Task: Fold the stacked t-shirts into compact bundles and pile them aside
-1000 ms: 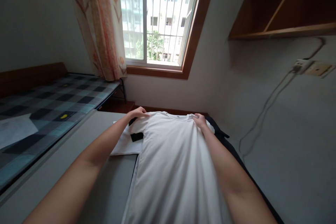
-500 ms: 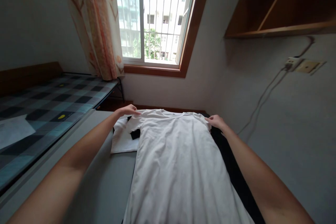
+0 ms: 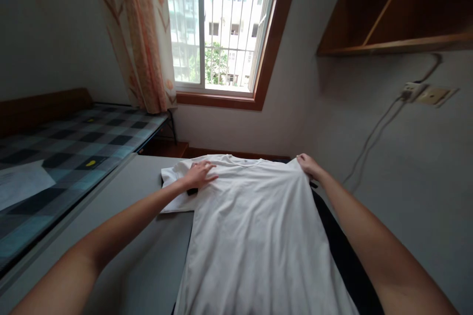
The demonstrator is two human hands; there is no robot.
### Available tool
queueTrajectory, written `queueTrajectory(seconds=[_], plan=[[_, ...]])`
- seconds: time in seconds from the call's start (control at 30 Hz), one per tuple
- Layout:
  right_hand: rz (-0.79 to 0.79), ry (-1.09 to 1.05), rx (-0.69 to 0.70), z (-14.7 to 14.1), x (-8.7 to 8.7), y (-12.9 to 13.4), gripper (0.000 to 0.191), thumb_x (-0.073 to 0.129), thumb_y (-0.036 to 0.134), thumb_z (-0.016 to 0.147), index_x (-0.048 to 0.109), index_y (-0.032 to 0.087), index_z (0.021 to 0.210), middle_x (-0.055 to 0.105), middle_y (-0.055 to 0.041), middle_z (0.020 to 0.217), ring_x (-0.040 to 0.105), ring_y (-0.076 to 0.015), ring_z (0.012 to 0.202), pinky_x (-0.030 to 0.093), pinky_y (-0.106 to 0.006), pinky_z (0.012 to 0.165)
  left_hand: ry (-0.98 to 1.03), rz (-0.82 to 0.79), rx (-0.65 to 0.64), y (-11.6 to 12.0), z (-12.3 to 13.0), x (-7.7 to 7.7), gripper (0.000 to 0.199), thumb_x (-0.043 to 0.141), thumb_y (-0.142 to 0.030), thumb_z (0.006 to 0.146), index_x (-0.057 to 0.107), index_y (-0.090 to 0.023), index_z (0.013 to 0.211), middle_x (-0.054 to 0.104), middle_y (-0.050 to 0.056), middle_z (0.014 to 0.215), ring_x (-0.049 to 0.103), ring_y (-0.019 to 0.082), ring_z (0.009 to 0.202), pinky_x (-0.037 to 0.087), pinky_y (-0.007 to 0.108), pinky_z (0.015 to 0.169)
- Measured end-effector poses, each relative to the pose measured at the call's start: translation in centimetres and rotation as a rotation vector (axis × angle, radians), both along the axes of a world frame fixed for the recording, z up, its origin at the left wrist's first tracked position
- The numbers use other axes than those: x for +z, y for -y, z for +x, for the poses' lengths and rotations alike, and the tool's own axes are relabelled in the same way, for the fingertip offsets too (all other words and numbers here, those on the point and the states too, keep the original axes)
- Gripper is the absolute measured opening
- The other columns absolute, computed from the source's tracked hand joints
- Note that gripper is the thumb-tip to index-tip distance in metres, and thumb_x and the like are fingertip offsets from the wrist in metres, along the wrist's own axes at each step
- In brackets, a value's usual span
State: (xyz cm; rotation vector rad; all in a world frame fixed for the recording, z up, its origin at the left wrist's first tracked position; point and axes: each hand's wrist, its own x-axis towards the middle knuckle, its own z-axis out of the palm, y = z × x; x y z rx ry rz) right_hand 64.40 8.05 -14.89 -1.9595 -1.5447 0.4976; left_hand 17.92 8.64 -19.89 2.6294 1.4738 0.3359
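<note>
Pinching wht tee [image 3: 254, 226] w/ R hand [image 3: 310, 166], L hand [image 3: 198, 174] atop; shelf [image 3: 399, 45] contents unclear.

Grey surface [image 3: 151, 256]: white cloth [image 3: 180, 204], black garment [image 3: 339, 248] under white T-shirt [image 3: 254, 226].

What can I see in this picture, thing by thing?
T-shirt: one, white, centre
White cloth: one, white, partly beneath the T-shirt's left side
Black cloth: count unclear, black, along the T-shirt's right
Flat surface: one, grey, under the T-shirt
Mattress: one, checked grey, black and blue-green, left
Paper: one sheet, white, on the mattress
Headboard: one, brown, far left
Window: one, brown-framed, top centre
Curtain: one, cream and orange, left of the window
Building: count unclear, pale, outside
Tree: count unclear, green, outside
Shelf: one, brown, upper right
Wall plates: two, pale, below the shelf
Cord: count unclear, greyish, hanging from the wall plates
Left hand: one, bare, spread on the T-shirt
Right hand: one, bare, pinching the T-shirt's right side
</note>
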Motion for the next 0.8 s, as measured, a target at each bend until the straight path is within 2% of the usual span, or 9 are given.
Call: queueTrajectory(seconds=[0.07,0.13,0.2,0.3,0.4,0.5,0.6,0.7,0.8], plan=[[-0.179,0.009,0.048,0.0,1.5,-0.6,0.033,0.068,0.049,0.075,0.066,0.017,0.085,0.067,-0.0071,0.079,0.061,-0.0201,0.073,0.049,-0.028,0.064,-0.034,-0.078,-0.026,0.9,0.7,-1.7,0.063,0.039,-0.066,0.09,0.046,-0.03,0.142,0.038,0.012,0.152,0.029,0.035,0.142,0.023,0.055,0.111],[-0.334,0.106,0.133,0.2,3.4,-1.3,0.031,0.077,0.037,0.066,0.07,0.017,0.088,0.069,-0.0063,0.083,0.063,-0.0208,0.075,0.049,-0.028,0.065,-0.045,-0.106,-0.006,1.2,0.9,-2.8,0.067,0.033,-0.068,0.091,0.042,-0.031,0.146,0.031,0.011,0.157,0.023,0.037,0.145,0.019,0.058,0.112],[-0.284,0.344,0.16,0.6,5.0,-1.9,0.024,0.075,0.025,0.066,0.072,0.018,0.088,0.07,-0.0063,0.087,0.065,-0.0218,0.082,0.049,-0.027,0.07,-0.037,-0.084,0.009,1.3,0.8,-3.3,0.066,0.03,-0.067,0.092,0.04,-0.031,0.147,0.03,0.01,0.158,0.022,0.036,0.146,0.017,0.057,0.113],[-0.055,0.659,0.092,1.2,6.2,-2.1,0.018,0.06,0.021,0.08,0.071,0.018,0.093,0.067,-0.0107,0.101,0.063,-0.024,0.096,0.047,-0.03,0.082,-0.031,-0.032,0.022,1.4,0.7,-3.4,0.062,0.03,-0.064,0.093,0.041,-0.033,0.147,0.033,0.008,0.157,0.024,0.033,0.145,0.017,0.054,0.114],[0.009,0.824,0.074,1.7,4.7,-1.0,0.026,0.046,0.023,0.09,0.068,0.019,0.103,0.061,-0.0146,0.11,0.058,-0.0269,0.106,0.045,-0.038,0.09,-0.036,-0.011,0.038,1.7,0.9,-3.3,0.06,0.032,-0.061,0.094,0.042,-0.034,0.146,0.034,0.008,0.157,0.025,0.032,0.145,0.018,0.053,0.113],[-0.162,0.896,-0.02,1.7,1.1,1.2,0.027,0.047,0.022,0.089,0.067,0.018,0.106,0.057,-0.0197,0.115,0.055,-0.0334,0.11,0.044,-0.049,0.089,-0.03,-0.002,0.033,1.8,0.9,-3.5,0.059,0.035,-0.059,0.094,0.042,-0.033,0.146,0.034,0.01,0.157,0.025,0.034,0.144,0.019,0.055,0.112],[-0.267,0.81,-0.164,1.3,-2.0,3.5,0.033,0.046,0.025,0.089,0.065,0.019,0.116,0.054,-0.0222,0.122,0.054,-0.0379,0.11,0.044,-0.055,0.085,-0.014,0.013,0.029,1.6,0.9,-3.8,0.058,0.036,-0.058,0.094,0.043,-0.032,0.146,0.035,0.01,0.156,0.027,0.035,0.144,0.02,0.056,0.111],[-0.117,0.762,-0.249,0.8,-2.8,5.3,0.036,0.042,0.03,0.092,0.062,0.02,0.12,0.054,-0.0207,0.123,0.055,-0.0355,0.11,0.045,-0.048,0.085,-0.004,0.024,0.032,1.5,0.9,-4.0,0.056,0.038,-0.056,0.094,0.044,-0.033,0.145,0.036,0.009,0.155,0.028,0.034,0.143,0.021,0.055,0.111],[-0.077,0.766,-0.222,0.3,-1.9,7.1,0.036,0.039,0.039,0.094,0.066,0.019,0.107,0.06,-0.0185,0.116,0.058,-0.0325,0.106,0.045,-0.041,0.084,0.023,0.077,0.03,1.7,1.0,-4.1,0.051,0.041,-0.05,0.094,0.048,-0.031,0.141,0.04,0.009,0.153,0.03,0.033,0.142,0.023,0.053,0.11]])
